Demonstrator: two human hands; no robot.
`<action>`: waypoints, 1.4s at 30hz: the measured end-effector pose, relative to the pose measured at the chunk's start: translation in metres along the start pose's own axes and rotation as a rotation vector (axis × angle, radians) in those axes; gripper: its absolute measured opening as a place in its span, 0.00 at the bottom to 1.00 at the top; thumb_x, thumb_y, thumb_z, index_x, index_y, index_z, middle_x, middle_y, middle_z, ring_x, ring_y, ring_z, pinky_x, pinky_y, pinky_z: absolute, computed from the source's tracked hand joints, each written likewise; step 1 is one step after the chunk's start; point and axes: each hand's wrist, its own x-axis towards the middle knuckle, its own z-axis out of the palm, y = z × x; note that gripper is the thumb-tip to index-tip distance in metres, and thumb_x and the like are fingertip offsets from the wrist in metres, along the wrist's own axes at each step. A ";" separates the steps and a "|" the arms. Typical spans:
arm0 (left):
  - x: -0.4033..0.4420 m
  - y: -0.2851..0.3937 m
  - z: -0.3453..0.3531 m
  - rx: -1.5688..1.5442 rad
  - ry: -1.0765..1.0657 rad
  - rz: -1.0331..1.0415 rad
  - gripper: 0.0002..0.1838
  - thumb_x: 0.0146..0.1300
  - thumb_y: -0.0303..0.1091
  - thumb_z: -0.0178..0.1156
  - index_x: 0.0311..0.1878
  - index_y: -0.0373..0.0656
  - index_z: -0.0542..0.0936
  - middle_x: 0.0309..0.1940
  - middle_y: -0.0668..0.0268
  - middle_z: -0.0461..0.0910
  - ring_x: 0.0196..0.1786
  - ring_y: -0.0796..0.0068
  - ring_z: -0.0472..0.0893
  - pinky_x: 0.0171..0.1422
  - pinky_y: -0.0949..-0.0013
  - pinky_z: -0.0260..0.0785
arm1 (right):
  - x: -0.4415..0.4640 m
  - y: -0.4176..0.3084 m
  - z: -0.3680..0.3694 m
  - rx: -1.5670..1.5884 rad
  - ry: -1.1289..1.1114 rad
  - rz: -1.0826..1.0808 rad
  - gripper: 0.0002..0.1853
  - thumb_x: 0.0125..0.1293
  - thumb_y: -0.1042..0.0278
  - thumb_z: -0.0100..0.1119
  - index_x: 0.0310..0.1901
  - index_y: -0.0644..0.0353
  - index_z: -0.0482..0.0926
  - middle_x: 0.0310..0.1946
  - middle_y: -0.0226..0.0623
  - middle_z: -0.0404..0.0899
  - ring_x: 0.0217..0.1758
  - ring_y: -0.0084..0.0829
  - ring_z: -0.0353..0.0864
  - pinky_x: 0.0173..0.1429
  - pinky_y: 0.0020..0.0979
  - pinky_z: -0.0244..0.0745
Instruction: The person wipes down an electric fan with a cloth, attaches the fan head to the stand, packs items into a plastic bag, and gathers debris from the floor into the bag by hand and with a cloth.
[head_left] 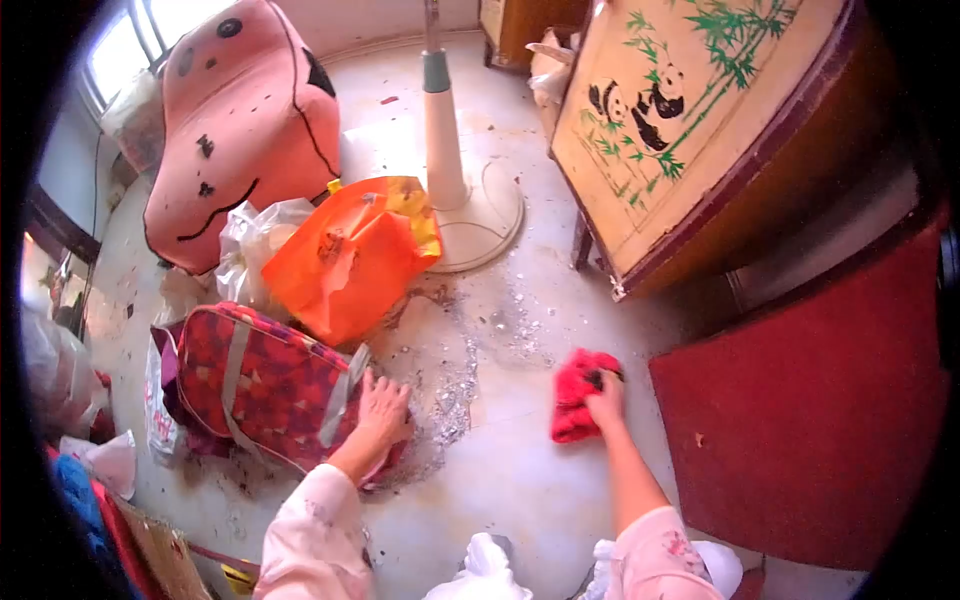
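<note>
My left hand (383, 408) lies on the right end of a red and purple patterned bag (275, 375) with grey straps, its fingers stretched over the fabric. The bag rests on its side on the floor. To the right, my right hand (606, 400) is closed on a fluffy red cloth (572, 410), held at or just above the floor. A small dark patch shows by the fingers; the cloth's exact kind is unclear. Grey debris (455, 395) is scattered on the floor between my hands.
An orange plastic bag (345, 265) leans behind the patterned bag, near a white stand base (495, 225). A pink covered seat (235, 130) stands at back left. At right are a panda-painted cabinet (690, 130) and a dark red mat or panel (790, 430).
</note>
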 end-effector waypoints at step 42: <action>0.114 0.203 0.021 -0.343 0.169 0.144 0.55 0.38 0.38 0.76 0.70 0.36 0.58 0.73 0.54 0.55 0.76 0.56 0.54 0.73 0.50 0.53 | 0.086 -0.054 -0.042 -0.106 0.185 0.267 0.38 0.52 0.69 0.52 0.69 0.63 0.59 0.67 0.64 0.55 0.72 0.60 0.52 0.75 0.46 0.51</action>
